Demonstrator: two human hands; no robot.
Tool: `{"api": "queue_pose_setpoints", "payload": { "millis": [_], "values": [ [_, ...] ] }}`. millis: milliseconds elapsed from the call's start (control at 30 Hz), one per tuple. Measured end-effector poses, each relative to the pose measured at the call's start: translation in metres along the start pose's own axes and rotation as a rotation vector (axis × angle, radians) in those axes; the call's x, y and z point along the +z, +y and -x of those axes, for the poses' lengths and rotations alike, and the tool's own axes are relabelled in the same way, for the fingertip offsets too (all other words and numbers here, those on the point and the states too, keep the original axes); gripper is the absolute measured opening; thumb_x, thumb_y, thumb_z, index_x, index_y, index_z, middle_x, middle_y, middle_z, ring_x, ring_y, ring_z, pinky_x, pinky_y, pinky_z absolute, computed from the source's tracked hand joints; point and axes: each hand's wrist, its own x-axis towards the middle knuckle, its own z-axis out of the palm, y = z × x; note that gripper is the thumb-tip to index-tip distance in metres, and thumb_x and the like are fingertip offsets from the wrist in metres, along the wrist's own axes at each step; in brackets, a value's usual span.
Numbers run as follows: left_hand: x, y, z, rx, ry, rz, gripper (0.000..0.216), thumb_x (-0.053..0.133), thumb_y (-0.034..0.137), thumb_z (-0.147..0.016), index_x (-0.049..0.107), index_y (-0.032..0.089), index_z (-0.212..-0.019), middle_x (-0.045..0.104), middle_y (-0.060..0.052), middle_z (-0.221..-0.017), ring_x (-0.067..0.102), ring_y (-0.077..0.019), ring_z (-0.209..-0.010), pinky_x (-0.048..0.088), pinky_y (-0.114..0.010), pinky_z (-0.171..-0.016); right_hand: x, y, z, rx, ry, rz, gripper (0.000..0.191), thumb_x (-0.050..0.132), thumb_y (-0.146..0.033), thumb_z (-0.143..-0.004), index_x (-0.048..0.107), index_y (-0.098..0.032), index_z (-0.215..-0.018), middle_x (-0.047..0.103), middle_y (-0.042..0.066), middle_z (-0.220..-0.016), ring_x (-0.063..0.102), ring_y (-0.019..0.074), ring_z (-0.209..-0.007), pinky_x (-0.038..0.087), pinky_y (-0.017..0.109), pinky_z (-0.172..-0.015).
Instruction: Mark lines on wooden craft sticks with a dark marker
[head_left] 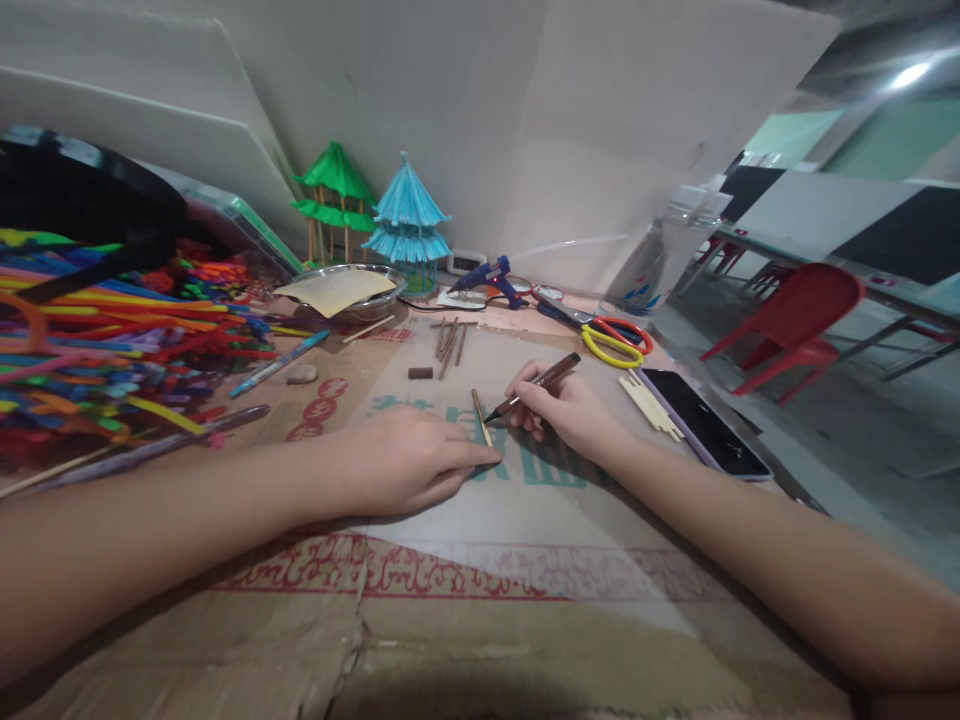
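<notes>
My right hand [559,408] is closed around a brown marker pen [541,383], its dark tip down at a short thin wooden stick [481,415]. The stick's upper part is brown and its lower end pale. My left hand [420,455] lies flat, index finger stretched to the stick's lower end; whether it presses on it I cannot tell. Beyond the hands lie several brown sticks [448,348] and a brown marker cap [421,373]. Several pale sticks [649,408] rest to the right, beside a phone [705,420].
Colourful pipe cleaners [112,350] crowd the left. Behind stand a green-roofed model pavilion [335,200] and a blue-roofed one [409,215], beside a metal bowl [394,290]. A blue glue gun [487,280] and scissors [615,340] lie at the back. Printed cardboard [300,620] covers the worktop.
</notes>
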Motion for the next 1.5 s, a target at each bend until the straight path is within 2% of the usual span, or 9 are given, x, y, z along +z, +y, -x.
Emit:
{"api": "queue_pose_setpoints", "payload": {
  "millis": [267, 500, 733, 933, 1167, 1367, 1500],
  "values": [
    [-0.0002, 0.0008, 0.0008, -0.004, 0.012, -0.003, 0.034, 0.048, 0.02, -0.095, 0.067, 0.025, -0.123, 0.074, -0.002, -0.085, 0.065, -0.0166, -0.067, 0.045, -0.027, -0.06, -0.0042, 0.0047, 0.0016, -0.003, -0.124, -0.003, 0.02, 0.063, -0.036, -0.081, 0.056, -0.018, -0.078, 0.065, 0.001, -0.058, 0.049, 0.0084, -0.044, 0.039, 0.02, -0.042],
    [0.0001, -0.0007, -0.0001, 0.01, 0.016, 0.0, 0.034, 0.047, 0.02, -0.096, 0.067, 0.024, -0.123, 0.074, -0.003, -0.088, 0.066, -0.0165, -0.07, 0.045, -0.027, -0.061, 0.0005, -0.0005, 0.0009, 0.0, -0.023, -0.016, 0.019, 0.063, -0.035, -0.082, 0.054, -0.019, -0.078, 0.063, -0.001, -0.057, 0.049, 0.008, -0.043, 0.04, 0.019, -0.041],
    [0.0002, -0.0001, 0.0008, -0.002, 0.013, 0.004, 0.033, 0.046, 0.021, -0.096, 0.068, 0.025, -0.121, 0.073, -0.003, -0.087, 0.065, -0.0162, -0.068, 0.046, -0.027, -0.062, -0.0035, 0.0033, 0.0008, 0.0, -0.112, -0.01, 0.02, 0.063, -0.036, -0.081, 0.056, -0.018, -0.077, 0.064, 0.0, -0.056, 0.048, 0.0079, -0.042, 0.039, 0.019, -0.041],
    [-0.0012, 0.0004, 0.0003, 0.005, 0.007, -0.006, 0.033, 0.048, 0.021, -0.096, 0.068, 0.025, -0.122, 0.074, -0.003, -0.087, 0.066, -0.0164, -0.07, 0.046, -0.027, -0.062, -0.0011, 0.0006, 0.0005, -0.004, -0.026, -0.004, 0.019, 0.062, -0.036, -0.083, 0.055, -0.018, -0.079, 0.065, 0.0, -0.058, 0.05, 0.0077, -0.042, 0.04, 0.019, -0.04],
    [-0.0008, 0.0002, 0.0013, -0.005, -0.003, 0.011, 0.033, 0.047, 0.02, -0.096, 0.068, 0.024, -0.12, 0.074, -0.003, -0.091, 0.066, -0.0166, -0.071, 0.047, -0.028, -0.063, -0.0039, 0.0048, 0.0006, 0.002, -0.112, -0.009, 0.019, 0.063, -0.036, -0.081, 0.056, -0.018, -0.077, 0.064, 0.0, -0.056, 0.049, 0.0082, -0.043, 0.04, 0.019, -0.04],
    [0.0018, -0.0018, 0.0034, 0.006, 0.004, -0.012, 0.032, 0.048, 0.021, -0.096, 0.068, 0.026, -0.121, 0.074, -0.002, -0.09, 0.066, -0.0169, -0.072, 0.045, -0.028, -0.061, -0.0022, 0.0049, 0.0001, -0.012, -0.063, -0.026, 0.021, 0.064, -0.037, -0.082, 0.055, -0.019, -0.08, 0.066, 0.0, -0.059, 0.05, 0.0081, -0.043, 0.041, 0.019, -0.041],
    [0.0021, -0.0023, 0.0037, -0.002, 0.003, -0.012, 0.032, 0.049, 0.022, -0.096, 0.068, 0.026, -0.121, 0.074, -0.002, -0.09, 0.066, -0.0168, -0.071, 0.044, -0.028, -0.061, -0.0033, 0.0041, 0.0005, -0.01, -0.1, -0.031, 0.02, 0.063, -0.037, -0.083, 0.056, -0.018, -0.079, 0.065, 0.0, -0.057, 0.05, 0.0079, -0.043, 0.04, 0.019, -0.041]
  ]
}}
